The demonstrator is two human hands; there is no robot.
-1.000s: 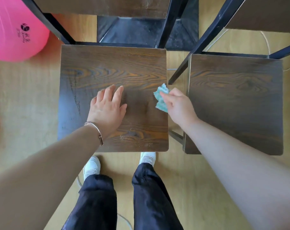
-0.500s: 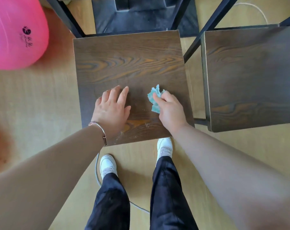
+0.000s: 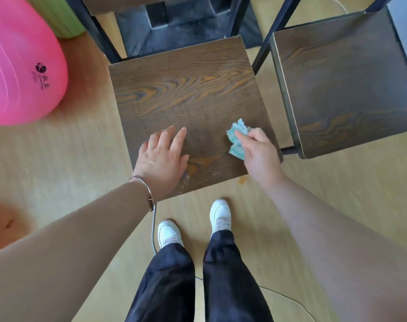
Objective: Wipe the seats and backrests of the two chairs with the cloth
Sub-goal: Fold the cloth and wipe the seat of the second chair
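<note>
Fingers (image 3: 244, 139) of your right hand (image 3: 260, 156) pinch the crumpled cloth (image 3: 236, 148) on the centre seat (image 3: 186, 89), right of frame centre. Your left hand (image 3: 161, 159) lies flat beside it, fingers straight and slightly apart. You seem early on: this seat is mid-wipe, with the right-edge seat (image 3: 342, 84) and both backrests (image 3: 123, 3), barely in frame, left to do.

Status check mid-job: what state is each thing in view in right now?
left hand, flat, fingers straight, resting on the left chair seat.
right hand, pinching the cloth.
cloth, crumpled, held against the left chair seat near its right edge.
left chair seat, pale specks near its front edge.
right chair seat, no hand or cloth on it.
pink ball, left of the chairs, untouched.
</note>
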